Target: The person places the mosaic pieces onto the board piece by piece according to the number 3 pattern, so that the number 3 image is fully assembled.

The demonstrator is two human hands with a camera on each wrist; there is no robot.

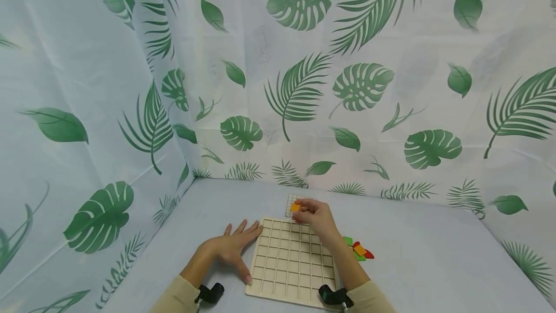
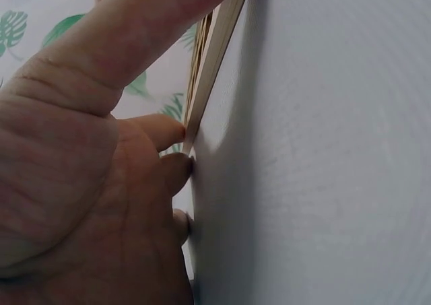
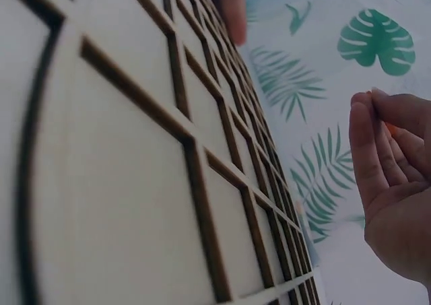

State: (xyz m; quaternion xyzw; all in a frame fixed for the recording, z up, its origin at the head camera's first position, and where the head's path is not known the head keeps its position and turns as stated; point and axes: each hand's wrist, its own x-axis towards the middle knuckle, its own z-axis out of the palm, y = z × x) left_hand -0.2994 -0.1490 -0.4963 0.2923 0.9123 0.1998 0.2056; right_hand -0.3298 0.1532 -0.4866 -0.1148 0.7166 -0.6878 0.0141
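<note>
A pale wooden board with a raised square grid lies flat on the table. My left hand rests beside it with fingers spread, the thumb and fingertips at the board's left edge. In the left wrist view, the fingers meet the board's side. Over the far edge, my right hand pinches a small orange tile between thumb and fingers. The right wrist view shows only a sliver of orange behind those fingers.
Behind the board lies a small white gridded card, partly covered by the right hand. Right of the board is a small pile of green, red and orange pieces. A leaf-patterned curtain hangs along the table's back and left.
</note>
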